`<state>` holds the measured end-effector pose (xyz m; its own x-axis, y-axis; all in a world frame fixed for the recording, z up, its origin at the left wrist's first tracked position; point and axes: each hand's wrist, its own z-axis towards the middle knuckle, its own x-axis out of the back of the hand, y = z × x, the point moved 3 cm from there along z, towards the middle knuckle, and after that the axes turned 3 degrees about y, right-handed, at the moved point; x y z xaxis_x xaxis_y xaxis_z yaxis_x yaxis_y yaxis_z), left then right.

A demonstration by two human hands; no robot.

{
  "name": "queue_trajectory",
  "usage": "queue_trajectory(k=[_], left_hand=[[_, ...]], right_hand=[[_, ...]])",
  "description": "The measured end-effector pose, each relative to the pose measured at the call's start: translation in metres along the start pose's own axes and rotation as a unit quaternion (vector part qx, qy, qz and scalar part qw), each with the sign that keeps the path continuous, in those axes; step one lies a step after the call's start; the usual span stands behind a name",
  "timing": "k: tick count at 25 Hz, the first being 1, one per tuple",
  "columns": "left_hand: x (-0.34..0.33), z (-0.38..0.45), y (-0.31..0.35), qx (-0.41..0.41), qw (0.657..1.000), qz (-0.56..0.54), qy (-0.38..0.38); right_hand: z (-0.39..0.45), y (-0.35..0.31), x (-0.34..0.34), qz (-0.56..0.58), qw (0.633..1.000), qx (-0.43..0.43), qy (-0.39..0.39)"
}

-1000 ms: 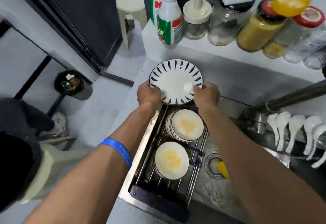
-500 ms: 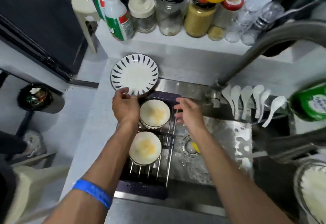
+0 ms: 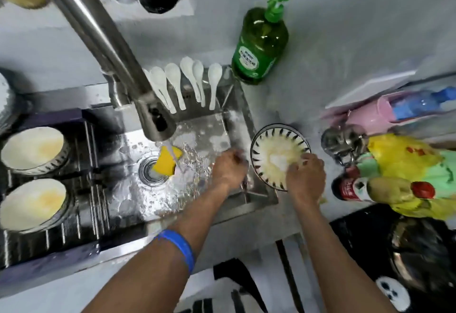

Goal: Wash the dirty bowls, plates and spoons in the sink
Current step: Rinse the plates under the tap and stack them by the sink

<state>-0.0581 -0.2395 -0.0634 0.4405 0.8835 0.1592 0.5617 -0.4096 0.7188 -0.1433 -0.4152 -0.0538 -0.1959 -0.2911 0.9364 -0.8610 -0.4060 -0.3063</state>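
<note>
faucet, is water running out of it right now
Yes, a stream falls from the faucet spout onto the yellow sponge by the drain.

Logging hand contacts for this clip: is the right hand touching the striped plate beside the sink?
Touching. The head view shows the right hand with its fingers lying on the striped plate, overlapping its near rim and dirty centre.

Counter clutter, referenced to the green soap bottle (image 3: 260, 41)

Faucet (image 3: 108, 51) left of it, running; yellow sponge (image 3: 166, 161) below-left by the drain; pink cup (image 3: 370, 112) right; yellow-green cloth (image 3: 404, 164) and red-capped bottle (image 3: 385, 189) lower right.
</note>
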Motion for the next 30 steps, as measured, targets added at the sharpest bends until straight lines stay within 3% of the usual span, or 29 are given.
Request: queue_trajectory(k=[2,4,8,11,15,17,21,25,30], left_hand=[[-0.024,0.005,0.004,-0.012,0.999,0.030,0.026],[-0.031,0.006,0.007,-0.025,0.994,0.065,0.080],[-0.024,0.007,0.008,-0.040,0.989,0.059,0.126],[-0.003,0.002,0.007,0.002,0.988,-0.078,0.131],[0.084,0.001,-0.023,0.025,0.953,-0.190,0.234],[0.126,0.000,-0.043,0.047,0.943,-0.195,0.266],[0.174,0.000,-0.056,0.061,0.923,-0.222,0.309],[0.199,-0.014,-0.042,-0.016,0.920,-0.183,0.345],[0.214,-0.038,-0.036,-0.049,0.934,-0.188,0.301]], right_hand=[[0.032,0.035,0.002,-0.071,0.996,-0.047,-0.040],[0.044,0.046,-0.009,-0.025,0.993,-0.064,-0.092],[0.030,0.030,0.009,0.025,1.000,-0.013,-0.012],[0.013,-0.001,0.037,0.083,0.994,0.061,0.030],[-0.027,-0.081,0.011,0.159,0.973,0.162,-0.032],[-0.051,-0.118,-0.017,0.171,0.965,0.188,-0.068],[-0.072,-0.158,-0.051,0.179,0.963,0.178,-0.095],[-0.077,-0.173,-0.071,0.207,0.960,0.129,-0.140],[-0.089,-0.174,-0.079,0.260,0.931,0.042,-0.253]])
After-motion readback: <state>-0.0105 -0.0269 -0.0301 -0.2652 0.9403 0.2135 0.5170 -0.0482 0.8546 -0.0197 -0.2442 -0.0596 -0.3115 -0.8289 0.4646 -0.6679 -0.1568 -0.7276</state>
